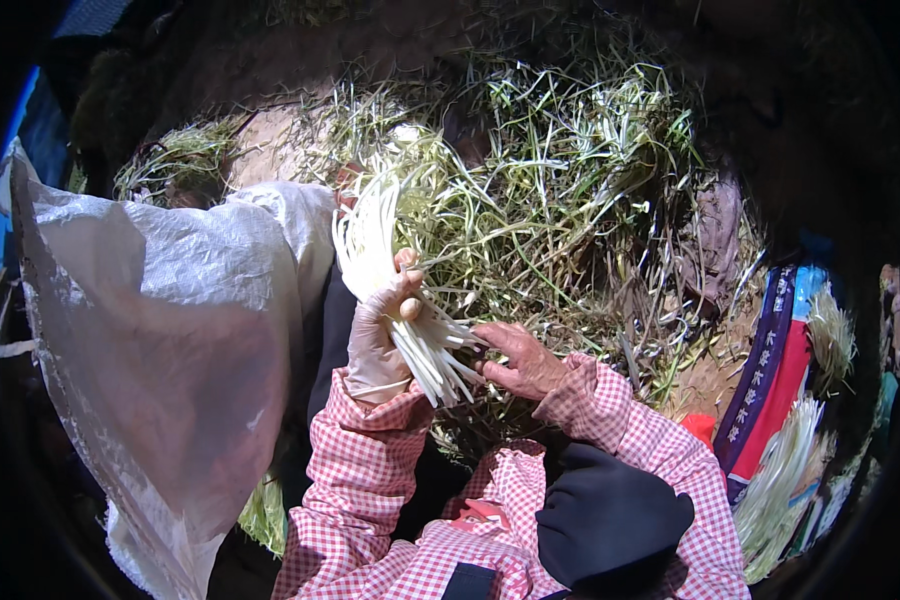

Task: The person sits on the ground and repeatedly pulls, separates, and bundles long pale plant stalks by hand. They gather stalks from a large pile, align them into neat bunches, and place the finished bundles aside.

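A thick bundle of pale, blanched chive-like stalks (367, 232) is gripped in my left hand (382, 330), which wears a thin translucent glove. The cut-looking ends of the stalks (431, 367) fan out below the fist, towards my body. My bare right hand (521, 360) is at those ends, its index finger and thumb bent around the outermost stalk tips. A small dark thing shows between those fingers, too small to name. Whether the fingertips pinch a stalk is unclear. Both my sleeves (367, 465) are red-and-white checked.
A large white woven plastic sack (210, 277) rises at the left. Loose green and yellowish leaves (570, 202) form a heap ahead of me. At the right lie more pale stalks (780, 480) beside a red and purple printed cloth or bag (765, 382). Bare soil (274, 142) shows behind the sack.
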The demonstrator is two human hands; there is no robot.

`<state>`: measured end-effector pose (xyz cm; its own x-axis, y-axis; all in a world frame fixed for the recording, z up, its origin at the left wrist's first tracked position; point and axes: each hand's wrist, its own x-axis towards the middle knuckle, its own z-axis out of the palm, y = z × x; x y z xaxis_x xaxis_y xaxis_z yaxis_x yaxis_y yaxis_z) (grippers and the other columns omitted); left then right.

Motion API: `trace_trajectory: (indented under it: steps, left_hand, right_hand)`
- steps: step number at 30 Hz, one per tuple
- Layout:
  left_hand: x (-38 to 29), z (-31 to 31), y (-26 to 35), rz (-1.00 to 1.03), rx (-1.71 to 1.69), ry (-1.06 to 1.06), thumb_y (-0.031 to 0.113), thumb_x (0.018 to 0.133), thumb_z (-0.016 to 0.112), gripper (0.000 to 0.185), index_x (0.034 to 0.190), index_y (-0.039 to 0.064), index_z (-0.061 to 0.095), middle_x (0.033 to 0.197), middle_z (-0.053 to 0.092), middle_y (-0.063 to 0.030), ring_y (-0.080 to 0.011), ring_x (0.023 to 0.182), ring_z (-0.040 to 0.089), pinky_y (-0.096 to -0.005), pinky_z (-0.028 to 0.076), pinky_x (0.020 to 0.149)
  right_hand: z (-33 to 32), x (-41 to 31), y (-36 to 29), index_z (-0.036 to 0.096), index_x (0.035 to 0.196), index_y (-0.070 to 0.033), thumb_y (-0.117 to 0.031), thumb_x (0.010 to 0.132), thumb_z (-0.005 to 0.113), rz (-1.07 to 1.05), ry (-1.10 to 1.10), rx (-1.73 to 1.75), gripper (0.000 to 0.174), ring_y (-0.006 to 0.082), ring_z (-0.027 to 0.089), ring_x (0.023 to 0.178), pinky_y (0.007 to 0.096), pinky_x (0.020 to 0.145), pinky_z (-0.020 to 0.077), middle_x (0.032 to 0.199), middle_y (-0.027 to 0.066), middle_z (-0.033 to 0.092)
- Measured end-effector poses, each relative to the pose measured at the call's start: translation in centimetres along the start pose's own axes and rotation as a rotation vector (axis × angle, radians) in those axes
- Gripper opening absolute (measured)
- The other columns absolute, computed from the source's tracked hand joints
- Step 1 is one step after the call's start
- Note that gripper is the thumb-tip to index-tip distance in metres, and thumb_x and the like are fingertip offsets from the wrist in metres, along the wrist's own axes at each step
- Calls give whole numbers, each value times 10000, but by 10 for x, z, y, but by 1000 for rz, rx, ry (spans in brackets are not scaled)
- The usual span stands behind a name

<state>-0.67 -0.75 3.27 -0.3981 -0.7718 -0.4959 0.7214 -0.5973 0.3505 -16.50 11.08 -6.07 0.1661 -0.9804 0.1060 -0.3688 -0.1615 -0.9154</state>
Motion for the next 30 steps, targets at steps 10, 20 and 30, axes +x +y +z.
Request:
trace_trajectory:
  steps: [10, 20, 30]
  left_hand:
    - [-11, 3, 3, 46, 524, 123, 77, 893, 641, 402, 1270, 12, 520, 1078, 648, -99, -90, 753, 598, -149, 520, 599]
    - [-16, -5, -59, -384, 393, -83, 164, 891, 691, 469, 1296, -3, 523, 1044, 676, -84, -88, 736, 613, -216, 529, 636]
    - [-1, -20, -33, -114, 398, 116, 139, 932, 661, 227, 1096, -9, 608, 861, 618, -10, -62, 622, 559, -165, 476, 492]
  right_hand:
    - [-69, -97, -20, 574, 1126, -31, -271, 1046, 467, 360, 826, 1141, 275, 53, 259, 421, 225, 416, 244, 553, -34, 338]
    - [-46, -28, -45, 543, 1122, -23, -211, 984, 541, 346, -59, 124, 233, 428, 622, 819, 453, 673, 482, 886, 222, 613]
    - [-48, -109, -18, 650, 1045, -25, -201, 999, 559, 574, 64, 449, 203, 83, 528, 600, 270, 565, 444, 706, -1, 567]
